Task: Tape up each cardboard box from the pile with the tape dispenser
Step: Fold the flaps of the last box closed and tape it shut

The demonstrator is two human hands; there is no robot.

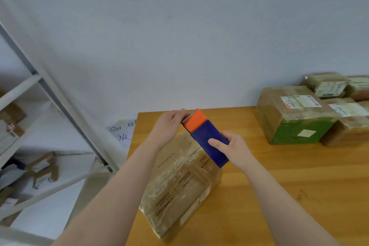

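A brown cardboard box (179, 183) covered in clear tape lies on the wooden table (299, 175) in front of me. Above its far end I hold a tape dispenser (205, 138) with a blue body and an orange head. My right hand (233, 150) grips the blue body from the right, thumb across its top. My left hand (169, 126) reaches to the toothed edge of the orange head, its fingertips curled at the blade where the tape end sits; the tape itself is too faint to make out.
A pile of taped cardboard boxes (295, 116) with white labels stands at the table's far right. A white metal shelf rack (40, 146) holding small parcels fills the left. A handwritten paper sign (121, 132) hangs beside the table's left edge.
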